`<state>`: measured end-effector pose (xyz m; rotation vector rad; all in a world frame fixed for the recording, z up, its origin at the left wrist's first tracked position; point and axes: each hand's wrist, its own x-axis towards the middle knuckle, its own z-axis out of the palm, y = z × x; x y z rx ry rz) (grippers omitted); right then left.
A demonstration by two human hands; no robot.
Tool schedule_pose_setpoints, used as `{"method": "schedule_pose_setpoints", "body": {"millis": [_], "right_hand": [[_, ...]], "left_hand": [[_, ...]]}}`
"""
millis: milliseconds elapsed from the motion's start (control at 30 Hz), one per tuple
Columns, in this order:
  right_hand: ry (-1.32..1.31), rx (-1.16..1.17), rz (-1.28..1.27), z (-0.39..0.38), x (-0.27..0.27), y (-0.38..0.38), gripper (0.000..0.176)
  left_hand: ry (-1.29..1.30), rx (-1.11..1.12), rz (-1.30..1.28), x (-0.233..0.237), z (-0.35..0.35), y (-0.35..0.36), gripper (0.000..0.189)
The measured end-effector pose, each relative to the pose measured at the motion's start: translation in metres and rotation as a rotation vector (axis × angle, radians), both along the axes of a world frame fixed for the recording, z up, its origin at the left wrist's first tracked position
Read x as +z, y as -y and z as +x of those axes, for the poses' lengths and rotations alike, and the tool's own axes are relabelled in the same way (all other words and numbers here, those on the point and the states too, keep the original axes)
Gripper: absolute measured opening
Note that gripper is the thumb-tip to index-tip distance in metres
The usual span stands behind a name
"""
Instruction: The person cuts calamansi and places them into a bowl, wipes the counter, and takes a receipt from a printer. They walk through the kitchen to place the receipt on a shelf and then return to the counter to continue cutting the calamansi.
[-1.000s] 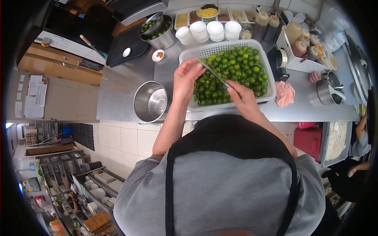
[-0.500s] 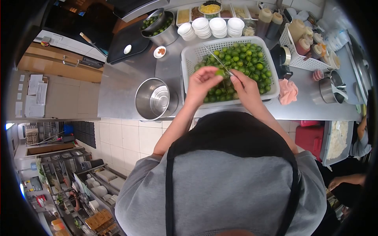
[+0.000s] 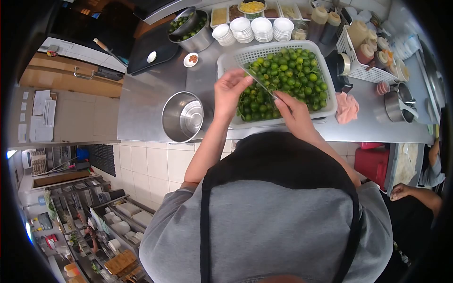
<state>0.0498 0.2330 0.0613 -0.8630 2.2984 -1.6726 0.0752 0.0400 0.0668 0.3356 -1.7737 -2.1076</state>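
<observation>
**Entry: two hands over a basket of limes**

- Left hand point(image 3: 229, 89), centre of frame: fingers curved, neither flat nor fisted, over the basket's left rim beside the blade tip. Whether a lime sits under them I cannot tell.
- Right hand point(image 3: 292, 111), just right of it: closed around the handle of a knife point(image 3: 262, 84) — thin, bright blade slanting up-left across the fruit.
- Limes point(image 3: 292, 75): small, round, glossy green, heaped and filling the basket; I see both hands over its lower-left part.
- Basket point(image 3: 327, 104): white plastic, rectangular, lattice-walled, upper centre of frame on the counter.
- Counter point(image 3: 146, 104): brushed steel, dull sheen.
- Steel bowl point(image 3: 181, 118): deep, round, polished — left of the basket, near the left forearm.
- Pink cloth point(image 3: 348, 107): soft, crumpled, touching the basket's right side.
</observation>
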Motion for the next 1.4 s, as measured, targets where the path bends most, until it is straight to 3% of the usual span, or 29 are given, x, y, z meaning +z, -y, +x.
{"method": "schedule_pose_setpoints", "body": {"millis": [200, 267, 367, 533, 600, 633, 700, 833, 900, 1000, 1233, 1300, 1367, 1400], "right_hand": [[-0.015, -0.016, -0.056, -0.004, -0.004, 0.007, 0.029], [-0.008, -0.006, -0.047, -0.004, -0.004, 0.005, 0.029], [0.021, 0.011, 0.022, -0.008, -0.008, -0.002, 0.03], [0.143, -0.022, 0.119, -0.012, -0.015, -0.013, 0.031], [0.136, -0.041, 0.108, -0.015, -0.021, -0.014, 0.031], [0.127, -0.062, 0.098, -0.016, -0.022, -0.014, 0.031], [0.109, -0.054, 0.102, -0.017, -0.02, -0.014, 0.031], [0.119, -0.05, 0.112, -0.016, -0.013, -0.017, 0.03], [0.096, -0.077, 0.103, -0.018, -0.018, -0.019, 0.03], [0.09, -0.11, 0.118, -0.021, -0.019, -0.024, 0.03], [0.087, -0.106, 0.14, -0.026, -0.028, -0.017, 0.031], [0.071, -0.097, 0.137, -0.026, -0.028, -0.014, 0.031], [0.074, -0.076, 0.101, -0.024, -0.026, -0.012, 0.033], [0.072, -0.074, 0.103, -0.023, -0.027, -0.012, 0.033]], "left_hand": [[0.024, -0.101, 0.152, -0.001, 0.002, 0.003, 0.017], [0.032, -0.176, 0.436, -0.001, 0.0, 0.016, 0.016], [0.018, -0.093, 0.551, -0.008, -0.009, 0.039, 0.016], [0.022, -0.043, 0.473, -0.035, -0.03, 0.068, 0.018], [0.339, -0.067, -0.31, -0.052, -0.041, 0.067, 0.02], [0.34, -0.066, -0.31, -0.058, -0.044, 0.063, 0.02], [0.402, -0.071, -1.059, -0.064, -0.053, 0.052, 0.021], [0.472, -0.086, -1.235, -0.068, -0.062, 0.046, 0.02], [0.347, 0.047, -1.086, -0.049, -0.05, 0.055, 0.02], [0.385, 0.257, -1.146, -0.013, -0.01, 0.086, 0.017], [0.838, 0.295, -1.31, 0.002, 0.037, 0.116, 0.012], [0.306, 0.392, -1.499, -0.014, 0.017, 0.096, 0.012], [0.171, 0.244, -1.463, -0.03, -0.009, 0.067, 0.015], [0.292, 0.138, -1.567, -0.044, -0.022, 0.055, 0.013]]}}
